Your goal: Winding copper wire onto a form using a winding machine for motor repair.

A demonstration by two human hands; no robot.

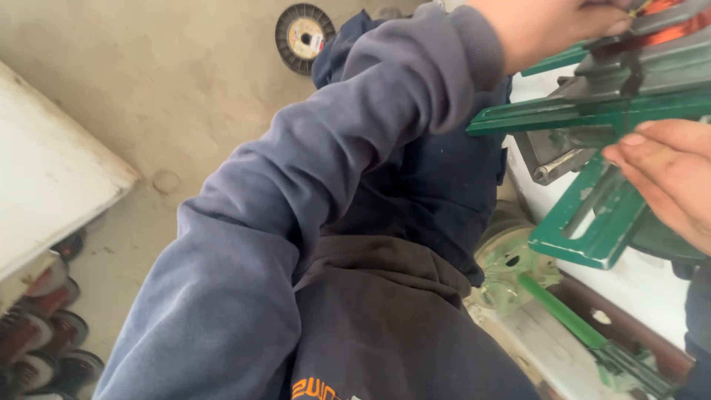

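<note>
The biggest thing in view is the person's own dark blue sleeve [296, 222], which runs from 7 o'clock up to 1 o'clock and hides much of the floor.

Next in size is the green metal winding frame [592, 111] at 2 to 3 o'clock, a set of flat painted bars bolted to grey steel brackets, with a band of copper wire [666, 30] wound at its top edge. It looks stiff and fairly heavy, with hard painted edges that could be slick; the bars would bear a firm grip, while the fine copper turns seem the fragile part (better left unpressed). Judging from its shape, the slotted lower bar and the upper rail are the natural holds.

The left hand [548, 26] sits at 1 o'clock, fingers curled down over the frame's top beside the copper, gripping or pressing it; the fingertips are partly cut off by the picture edge. The right hand [666, 174] at 3 o'clock lies against the lower green bar with fingers extended and loose, touching rather than clenching.

Below, at 4 to 5 o'clock, a pale green cast wheel [511, 267] and a green-handled tool [570, 315] rest on a cluttered bench. At 12 o'clock 1 black wire spool [304, 37] lies on the concrete floor, and several spools [44, 341] crowd 8 o'clock under a white board [44, 178].
</note>
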